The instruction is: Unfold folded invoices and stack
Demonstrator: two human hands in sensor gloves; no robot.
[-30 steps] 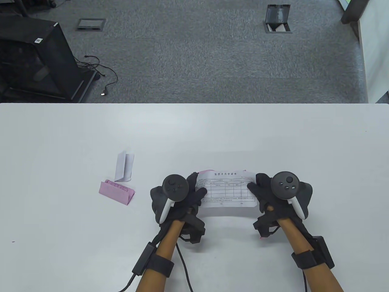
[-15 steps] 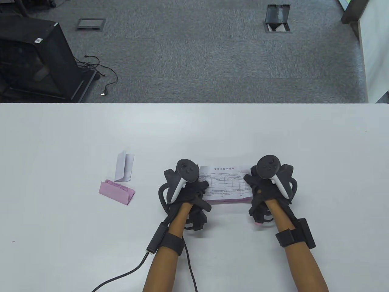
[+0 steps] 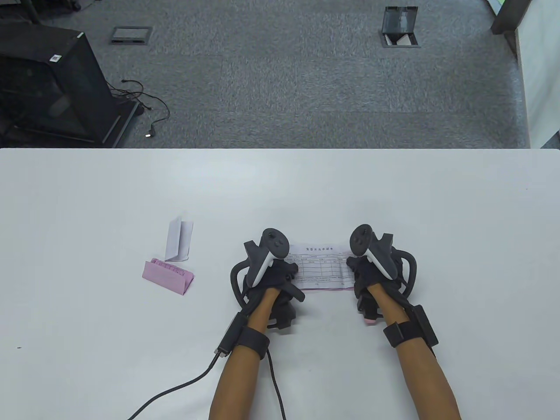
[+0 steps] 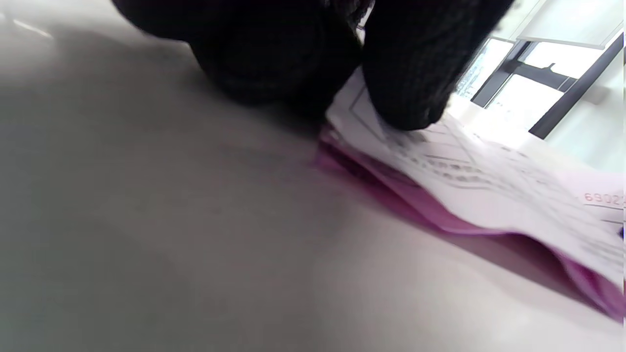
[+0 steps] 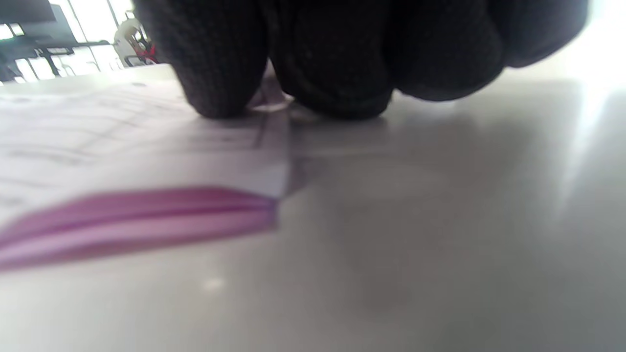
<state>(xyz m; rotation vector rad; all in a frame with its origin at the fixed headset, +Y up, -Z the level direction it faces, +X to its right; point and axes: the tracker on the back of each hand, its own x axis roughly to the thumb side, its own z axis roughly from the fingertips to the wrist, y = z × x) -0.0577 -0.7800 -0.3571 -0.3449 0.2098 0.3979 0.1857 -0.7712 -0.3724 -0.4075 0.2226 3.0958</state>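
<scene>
An unfolded white invoice [image 3: 322, 267] with a printed table lies on top of a pink sheet [image 3: 332, 288] at the table's near middle. My left hand [image 3: 280, 273] presses on its left end; the fingertips [image 4: 406, 93] rest on the paper [image 4: 469, 181]. My right hand [image 3: 363, 271] presses on its right end, with fingertips [image 5: 215, 83] on the sheet's edge [image 5: 146, 146]. A folded white invoice [image 3: 179, 239] stands to the left. A folded pink invoice [image 3: 168, 276] lies just in front of it.
The white table [image 3: 280, 188] runs wide around the papers. A black cable [image 3: 175, 391] trails from my left wrist over the near table. Grey carpet, a black case [image 3: 52, 87] and a floor box [image 3: 400, 26] lie beyond the far edge.
Both hands lowered the white invoice onto the pink sheet and moved inward along its ends. The trackers tipped upward as the hands pressed down. The folded invoices at the left did not move.
</scene>
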